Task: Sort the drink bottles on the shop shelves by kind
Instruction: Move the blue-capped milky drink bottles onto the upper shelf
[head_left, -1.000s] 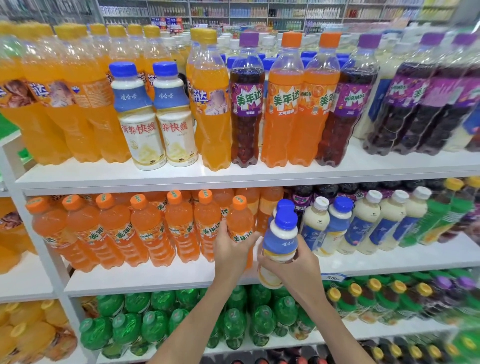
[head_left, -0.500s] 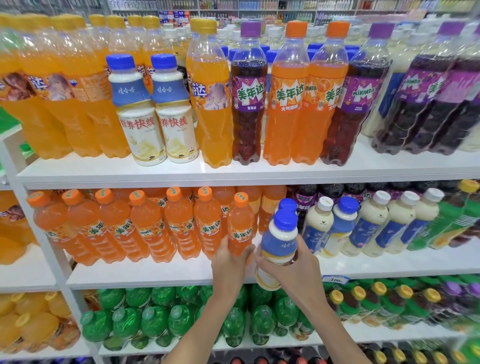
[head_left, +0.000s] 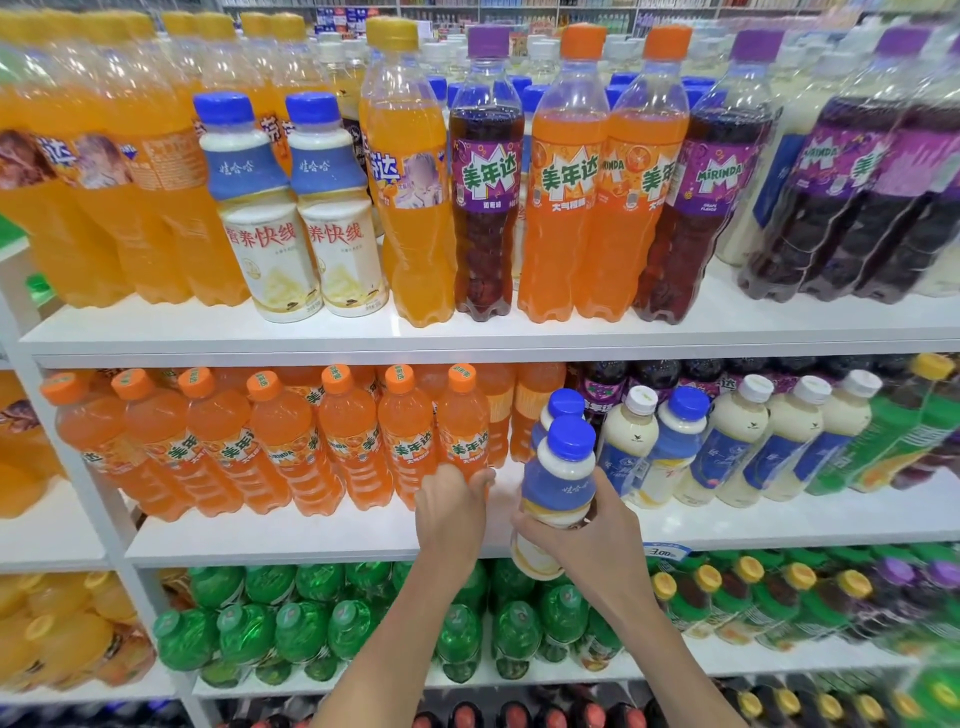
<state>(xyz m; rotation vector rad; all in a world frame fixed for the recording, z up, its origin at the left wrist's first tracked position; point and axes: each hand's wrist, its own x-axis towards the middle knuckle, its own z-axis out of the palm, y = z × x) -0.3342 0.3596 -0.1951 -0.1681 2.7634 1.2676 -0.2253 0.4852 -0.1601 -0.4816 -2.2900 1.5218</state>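
Observation:
My right hand (head_left: 589, 540) grips a blue-capped milk drink bottle (head_left: 561, 480), tilted a little, in front of the middle shelf (head_left: 311, 540). A second blue-capped bottle (head_left: 563, 405) stands just behind it. My left hand (head_left: 451, 512) curls round the lower part of the rightmost orange soda bottle (head_left: 465, 431) in the front row on that shelf. Two more blue-capped milk drinks (head_left: 291, 208) stand among orange sodas on the top shelf (head_left: 519, 338).
The top shelf mixes yellow-capped orange (head_left: 410, 171), purple grape (head_left: 485, 176) and orange-capped sodas (head_left: 566, 176). White and blue milk bottles (head_left: 727, 441) fill the middle shelf's right side. Green bottles (head_left: 311, 623) crowd the shelf below. A white upright (head_left: 88, 493) stands left.
Both hands stay almost where they were. My left hand sits slightly lower on the orange bottle, and the view has shifted a little.

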